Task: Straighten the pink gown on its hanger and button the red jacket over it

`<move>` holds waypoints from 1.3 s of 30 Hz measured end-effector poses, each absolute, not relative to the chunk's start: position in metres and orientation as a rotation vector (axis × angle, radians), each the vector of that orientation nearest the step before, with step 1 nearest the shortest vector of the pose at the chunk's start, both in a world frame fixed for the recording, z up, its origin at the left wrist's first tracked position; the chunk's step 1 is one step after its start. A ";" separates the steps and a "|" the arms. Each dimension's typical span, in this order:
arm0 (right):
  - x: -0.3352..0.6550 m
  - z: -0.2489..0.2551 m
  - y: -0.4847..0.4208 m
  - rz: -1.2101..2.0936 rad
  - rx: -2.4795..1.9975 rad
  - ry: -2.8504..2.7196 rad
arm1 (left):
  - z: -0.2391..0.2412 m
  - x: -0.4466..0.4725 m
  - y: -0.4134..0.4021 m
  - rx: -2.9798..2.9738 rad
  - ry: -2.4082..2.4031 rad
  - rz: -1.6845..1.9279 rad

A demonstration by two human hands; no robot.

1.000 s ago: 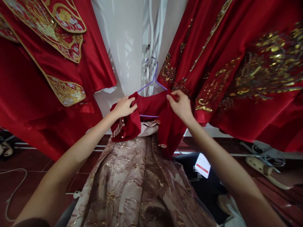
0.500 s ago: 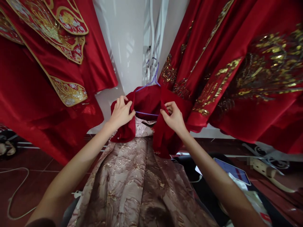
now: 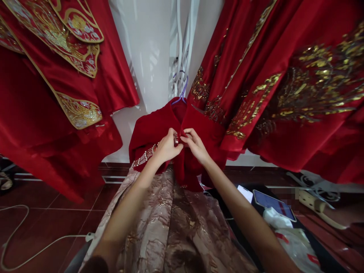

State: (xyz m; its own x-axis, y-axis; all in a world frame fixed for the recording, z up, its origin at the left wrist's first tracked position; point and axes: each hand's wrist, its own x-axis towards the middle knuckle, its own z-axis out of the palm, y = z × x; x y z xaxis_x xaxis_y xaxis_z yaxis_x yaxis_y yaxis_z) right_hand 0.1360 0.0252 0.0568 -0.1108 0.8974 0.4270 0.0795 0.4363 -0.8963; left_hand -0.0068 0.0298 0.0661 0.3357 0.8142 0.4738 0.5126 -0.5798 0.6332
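Jacket (image 3: 153, 131) under both hands: matt red velvet-like cloth, bead trim by left wrist. Skirt (image 3: 159, 227) below hands: shiny gold-patterned brocade. Robes (image 3: 284, 76) either side: glossy satin, metallic gold embroidery. Floor (image 3: 42, 220): glossy tile.

Left hand (image 3: 167, 147): held forward, fingers curled and pinched.
Right hand (image 3: 196, 146): held forward, fingertips pinched, touched the left.
Forearms: bare, converged ahead.

no legible text or labels, phone screen (image 3: 273, 204) too small to read
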 end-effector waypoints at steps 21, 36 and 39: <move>0.151 0.039 0.017 0.754 -0.797 -1.618 | 0.041 -0.020 0.015 1.945 0.909 1.466; 0.134 0.043 -0.002 0.560 -0.881 -1.538 | 0.077 -0.033 0.012 2.548 1.034 1.175; 0.136 0.045 -0.002 0.572 -0.881 -1.539 | 0.083 -0.033 0.012 2.629 1.015 1.114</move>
